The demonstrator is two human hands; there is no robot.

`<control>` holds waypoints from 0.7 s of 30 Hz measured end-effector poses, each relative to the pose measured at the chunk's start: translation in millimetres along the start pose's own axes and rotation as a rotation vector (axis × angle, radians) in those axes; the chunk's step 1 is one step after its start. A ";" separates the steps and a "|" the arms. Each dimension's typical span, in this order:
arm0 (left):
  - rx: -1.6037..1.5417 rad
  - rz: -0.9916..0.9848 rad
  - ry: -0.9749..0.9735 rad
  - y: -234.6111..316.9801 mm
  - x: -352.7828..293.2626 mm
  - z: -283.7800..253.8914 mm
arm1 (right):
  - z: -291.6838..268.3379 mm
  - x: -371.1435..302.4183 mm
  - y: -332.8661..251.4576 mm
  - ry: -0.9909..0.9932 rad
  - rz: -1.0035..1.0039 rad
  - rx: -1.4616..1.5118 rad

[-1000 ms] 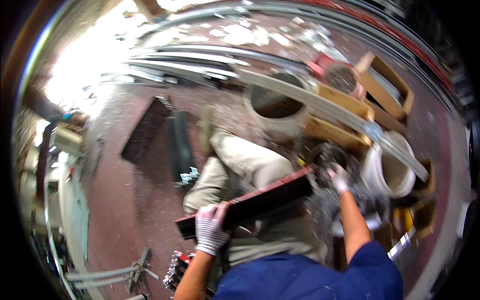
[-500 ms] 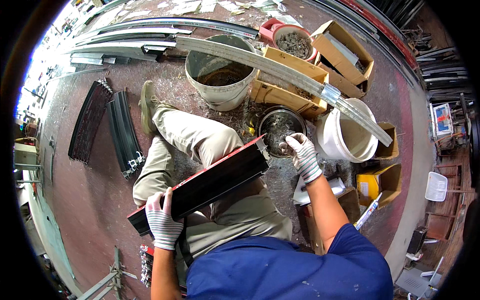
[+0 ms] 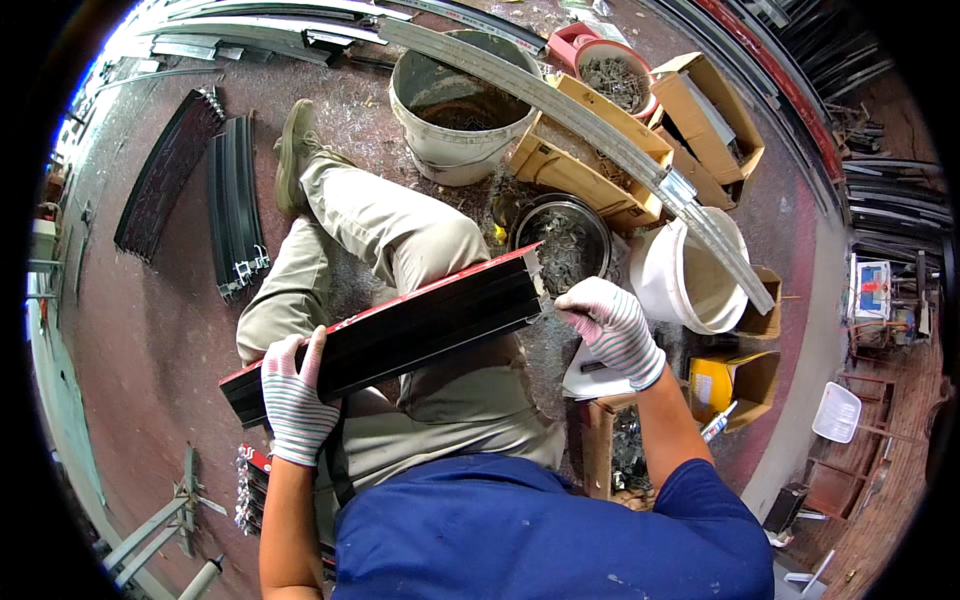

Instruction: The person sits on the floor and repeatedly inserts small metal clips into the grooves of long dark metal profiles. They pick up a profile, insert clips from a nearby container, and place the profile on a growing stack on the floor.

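Across my lap lies a long black channel-shaped profile (image 3: 425, 335) with a red strip along its far edge. My left hand (image 3: 300, 400), in a striped knit glove, is closed round its left end, thumb on top. Beside the profile's right end, where pale metal bits show, is my gloved right hand (image 3: 612, 328). Its thumb and fingertips are pinched together; whatever is between them is too small to make out. Just beyond stands a round dark pan (image 3: 516, 232) of small metal pieces.
A large grey bucket (image 3: 450, 150), a wooden box (image 3: 545, 150) and a white bucket (image 3: 655, 275) stand ahead, with a long metal rail (image 3: 560, 105) across them. Bundled black profiles (image 3: 235, 200) lie left. A yellow carton (image 3: 712, 385) sits right.
My right hand has moved from over the pan back toward the profile's right end. The profile stays in my left hand. The whole view has shifted slightly.
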State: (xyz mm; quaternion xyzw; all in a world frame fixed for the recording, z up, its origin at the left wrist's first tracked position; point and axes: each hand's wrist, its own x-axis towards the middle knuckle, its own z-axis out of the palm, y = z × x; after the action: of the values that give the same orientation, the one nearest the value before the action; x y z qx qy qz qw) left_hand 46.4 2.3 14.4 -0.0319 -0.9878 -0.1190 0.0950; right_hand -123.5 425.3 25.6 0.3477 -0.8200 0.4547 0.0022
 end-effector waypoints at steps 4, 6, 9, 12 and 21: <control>-0.008 -0.001 -0.007 0.7 0.1 -1.1 | -0.4 5.0 -6.9 -0.091 -0.081 -0.114; -0.001 0.008 0.000 0.5 1.3 -2.0 | 0.4 6.2 -7.5 -0.111 -0.100 -0.155; -0.002 0.011 -0.006 -1.0 1.4 -1.6 | -4.0 12.6 -12.9 -0.162 -0.147 -0.271; -0.013 0.000 -0.010 -1.0 2.0 -1.2 | -7.9 18.1 -18.1 -0.214 -0.182 -0.359; -0.005 -0.013 -0.008 -0.1 1.9 -1.6 | -12.0 22.3 -27.8 -0.301 -0.204 -0.496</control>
State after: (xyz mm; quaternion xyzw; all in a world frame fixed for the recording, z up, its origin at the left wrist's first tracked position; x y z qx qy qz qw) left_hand 44.8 1.8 16.2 -0.0263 -0.9881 -0.1220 0.0901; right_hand -128.3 412.0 60.5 0.4805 -0.8579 0.1815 0.0109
